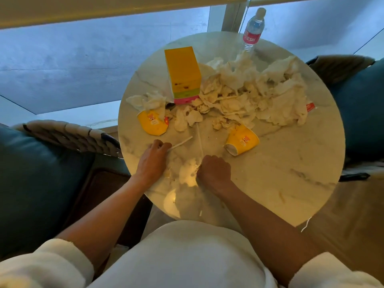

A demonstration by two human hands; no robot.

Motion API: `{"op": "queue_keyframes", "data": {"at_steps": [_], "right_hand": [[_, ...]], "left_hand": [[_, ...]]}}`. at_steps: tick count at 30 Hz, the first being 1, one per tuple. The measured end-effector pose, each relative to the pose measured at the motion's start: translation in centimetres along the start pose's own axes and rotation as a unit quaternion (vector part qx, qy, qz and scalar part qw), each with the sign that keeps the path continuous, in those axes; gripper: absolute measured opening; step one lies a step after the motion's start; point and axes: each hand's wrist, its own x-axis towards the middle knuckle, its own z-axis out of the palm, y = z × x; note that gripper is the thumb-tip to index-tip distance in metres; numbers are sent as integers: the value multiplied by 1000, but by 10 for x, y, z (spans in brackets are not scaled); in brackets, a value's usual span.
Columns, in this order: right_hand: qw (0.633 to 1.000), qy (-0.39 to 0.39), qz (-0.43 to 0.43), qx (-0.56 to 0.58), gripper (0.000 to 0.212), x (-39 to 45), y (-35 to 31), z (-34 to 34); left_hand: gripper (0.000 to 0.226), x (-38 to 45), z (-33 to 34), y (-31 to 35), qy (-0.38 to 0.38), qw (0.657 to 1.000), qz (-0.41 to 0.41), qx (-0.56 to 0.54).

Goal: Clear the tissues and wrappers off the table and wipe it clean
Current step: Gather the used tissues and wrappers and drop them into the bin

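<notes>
Crumpled tissues point(249, 90), heaped across the far half of the round marble table point(291, 163), well beyond both hands; one smaller wad point(187, 171) just beside the right hand point(215, 170), between the two hands. Featherlight, soft, easily compressed, probably best scooped in bunches from the edges of the heap rather than pinched singly; likely to shed scraps and to drag across the slick top. Left hand point(152, 157) curled round the near end of a white straw point(179, 143), the rest pointing away to its right. Right hand closed in a fist at the near end of a second straw point(200, 140), seemingly pinching it, though the fingertips hidden. Two tipped yellow paper cups point(242, 142), one beyond the left hand point(152, 124), one beyond and to the right of the right hand: light, thin-walled, crushable, safest taken by the rim. Yellow carton point(184, 73) upright beyond the left hand; water bottle point(253, 28) at the far rim, heavier and rigid. Small red wrapper point(310, 107) peeping out at the heap's right edge.
</notes>
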Motion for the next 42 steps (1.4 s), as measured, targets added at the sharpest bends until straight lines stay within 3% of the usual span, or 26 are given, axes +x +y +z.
{"op": "queue_keyframes", "data": {"at_steps": [7, 11, 13, 20, 27, 31, 37, 42], "right_hand": [[999, -7, 17, 39, 28, -13, 15, -7], [990, 26, 40, 130, 22, -31, 38, -12], [981, 58, 39, 181, 10, -44, 56, -13], [914, 170, 48, 364, 13, -101, 144, 0], [810, 234, 216, 493, 20, -168, 253, 32], [783, 241, 292, 493, 21, -214, 316, 52], [747, 158, 369, 531, 25, -254, 385, 104], [693, 68, 428, 576, 28, -254, 429, 146]], "left_hand": [[44, 4, -9, 1, -54, 998, 38, 24], [45, 1, -7, 12, -14, 999, 32, -24], [42, -4, -6, 28, 12, 997, 45, -60], [25, -30, 5, 105, 41, 989, 86, -114], [9, -57, 46, 212, -65, 974, 26, -213], [18, -76, 83, 276, -153, 963, 40, -217], [34, -105, 156, 344, -268, 945, 50, -180], [26, -119, 216, 372, -325, 933, 24, -155]]}}
